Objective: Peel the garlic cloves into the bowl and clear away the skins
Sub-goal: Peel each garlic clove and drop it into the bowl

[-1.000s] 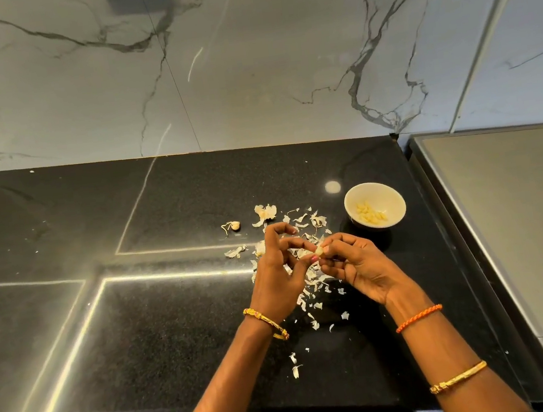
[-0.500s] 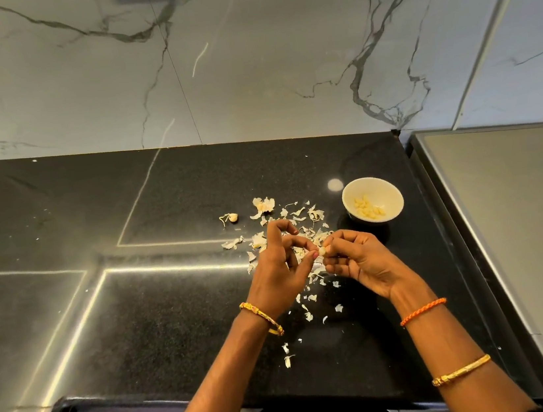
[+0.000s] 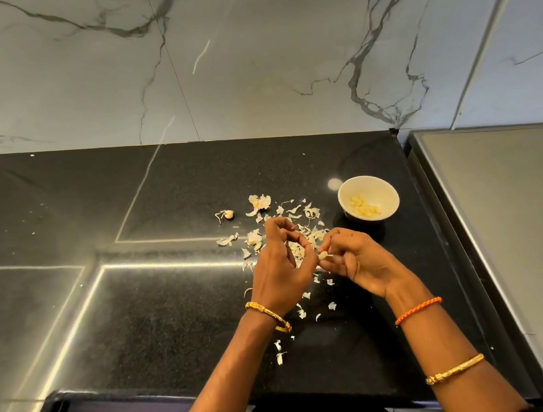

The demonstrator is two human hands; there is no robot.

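Between both sets of fingers [image 3: 305,241], a garlic clove [image 3: 322,255]: pinched by the right hand [image 3: 360,258], with the left hand [image 3: 280,267] curled against its tip, thumb touching it. Held above the black table [image 3: 172,305], over the scattered skins [image 3: 286,224]. Compared with a second ago, hands a little lower and closer together (clove turned slightly, more of it showing). Just right of the hands, a white bowl [image 3: 388,195] with peeled cloves [image 3: 365,209] inside, in the same spot as before. Farther left, apart from the pile, a root stub [image 3: 226,215]. On the wrists, gold bangles [image 3: 269,316] and an orange thread band [image 3: 417,310]. No readable writing or labels anywhere.
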